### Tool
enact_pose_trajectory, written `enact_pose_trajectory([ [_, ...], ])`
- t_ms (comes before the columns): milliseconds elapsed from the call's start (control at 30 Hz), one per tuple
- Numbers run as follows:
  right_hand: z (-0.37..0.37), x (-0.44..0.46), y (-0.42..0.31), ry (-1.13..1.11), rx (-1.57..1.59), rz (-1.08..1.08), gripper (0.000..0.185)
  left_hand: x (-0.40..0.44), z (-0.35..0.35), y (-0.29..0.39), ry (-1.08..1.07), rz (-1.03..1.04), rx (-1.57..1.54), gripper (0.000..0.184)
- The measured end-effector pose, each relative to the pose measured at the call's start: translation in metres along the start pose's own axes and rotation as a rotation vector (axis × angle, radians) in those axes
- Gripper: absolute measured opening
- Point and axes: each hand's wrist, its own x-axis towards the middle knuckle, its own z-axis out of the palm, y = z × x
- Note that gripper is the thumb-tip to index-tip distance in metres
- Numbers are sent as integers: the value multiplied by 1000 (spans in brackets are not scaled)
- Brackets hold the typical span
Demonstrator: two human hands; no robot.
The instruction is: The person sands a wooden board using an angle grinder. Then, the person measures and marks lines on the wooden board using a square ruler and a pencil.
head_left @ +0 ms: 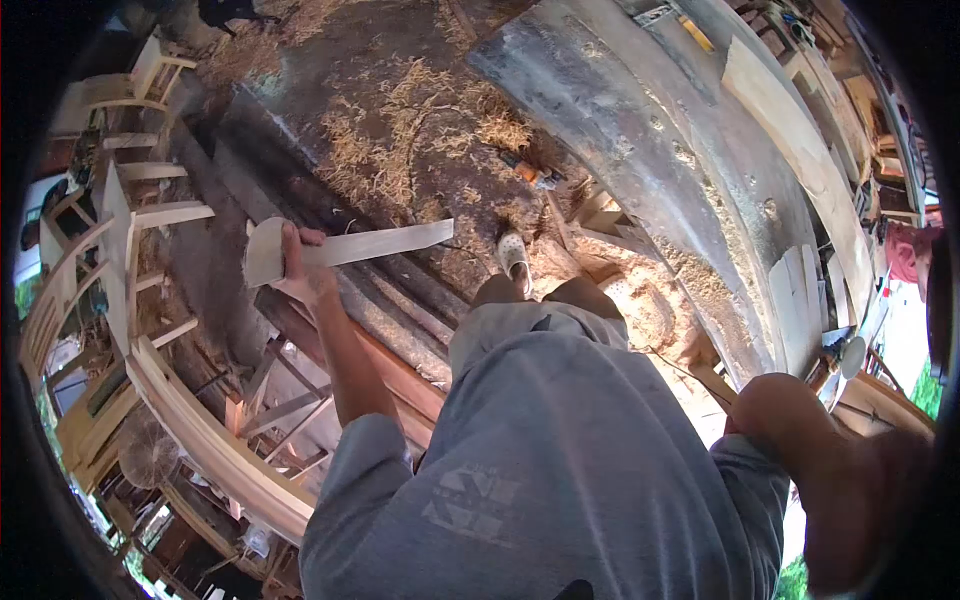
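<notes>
My left hand (303, 270) is closed round a pale wooden piece (380, 243). A broad, rounded block-like end sits left of my fingers, and a long flat strip reaches out to the right. My thumb or fingers cross the piece near where the broad end meets the strip. It is held above dark planks on the left side. On the right, my right arm (800, 420) is bent, and its lower part is dark and smeared at the view's edge. The fingers of my right hand cannot be made out.
Curved wooden frames (135, 240) stand at the left. Wood shavings (400, 130) cover the ground ahead. Big grey boards (640, 140) lie ahead to the right, beside a pale plank (790, 130). An orange-and-black tool (525, 170) lies among shavings near my shoe (513, 255).
</notes>
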Motion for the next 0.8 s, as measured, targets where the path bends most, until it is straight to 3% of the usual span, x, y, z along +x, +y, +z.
enact_pose_trajectory([
  [167,52,-76,30,-130,-189,685,12,-3,29,24,-45,-104,-47,37],
  [233,58,-114,26,61,-44,970,13,-4,31,27,-50,-118,-13,41],
  [367,22,-159,30,-11,-42,1090,17,2,20,-31,-68,-126,-16,39],
  [467,2,-172,22,34,-110,1134,16,0,22,-37,-207,-98,-63,39],
  [700,-23,-188,17,124,-130,1206,20,6,41,-42,-243,-106,24,43],
  [800,-20,-186,16,103,-148,1187,20,8,68,-13,-353,22,262,48],
])
